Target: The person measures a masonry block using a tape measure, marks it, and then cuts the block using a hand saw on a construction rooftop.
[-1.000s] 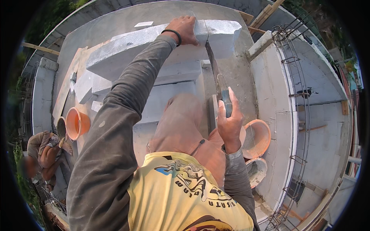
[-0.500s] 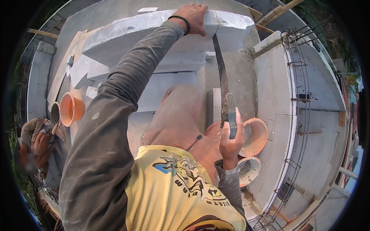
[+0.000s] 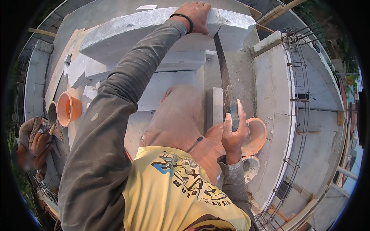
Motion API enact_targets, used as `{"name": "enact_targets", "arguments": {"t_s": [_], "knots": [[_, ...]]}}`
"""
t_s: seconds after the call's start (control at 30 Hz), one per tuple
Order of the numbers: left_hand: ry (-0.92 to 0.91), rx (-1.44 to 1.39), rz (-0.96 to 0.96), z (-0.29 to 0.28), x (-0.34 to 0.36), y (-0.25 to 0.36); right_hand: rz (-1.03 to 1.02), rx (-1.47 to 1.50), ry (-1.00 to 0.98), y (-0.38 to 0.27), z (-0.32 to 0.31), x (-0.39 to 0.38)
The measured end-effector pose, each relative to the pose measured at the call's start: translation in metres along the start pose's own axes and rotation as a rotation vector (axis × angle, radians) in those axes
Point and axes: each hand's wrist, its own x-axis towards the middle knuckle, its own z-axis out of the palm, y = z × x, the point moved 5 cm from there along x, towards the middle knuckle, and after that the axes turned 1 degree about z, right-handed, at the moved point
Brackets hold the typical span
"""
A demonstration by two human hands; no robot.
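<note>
A long white aerated concrete block (image 3: 127, 34) lies across the stacked blocks in front of me. My left hand (image 3: 192, 17) grips its top edge, fingers over the far side and thumb toward me. Just right of that hand, a hand saw (image 3: 222, 71) sits in a narrow cut near the block's right end, its far tip hidden in the block. A dark line runs up from the blade over the top face. My right hand (image 3: 236, 134) is closed round the saw's dark handle, low and close to my leg, with one finger stretched along it.
More white blocks (image 3: 181, 61) are stacked underneath. Orange buckets stand at the left (image 3: 69, 109) and right (image 3: 255, 135), beside a mortar-smeared pail (image 3: 250, 168). A block wall (image 3: 271, 96) and a rebar cage (image 3: 301, 88) rise on the right. Another person (image 3: 36, 140) crouches far left.
My right hand and the saw have moved forward a little, away from me, along the cut. My left hand stays on the block.
</note>
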Motion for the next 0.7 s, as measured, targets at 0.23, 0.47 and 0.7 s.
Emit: {"name": "enact_targets", "arguments": {"t_s": [0.23,0.47,0.7], "knots": [[-0.022,-0.072,-0.016,-0.005,-0.008,0.002,0.213,0.044,-0.030,0.016,0.041,0.053],[0.060,-0.023,0.084,-0.001,-0.008,0.001,0.063,0.050,-0.001,0.004,0.022,0.023],[-0.098,-0.051,-0.057,-0.005,-0.010,-0.004,0.130,0.031,-0.018,0.004,0.026,0.016]]}}
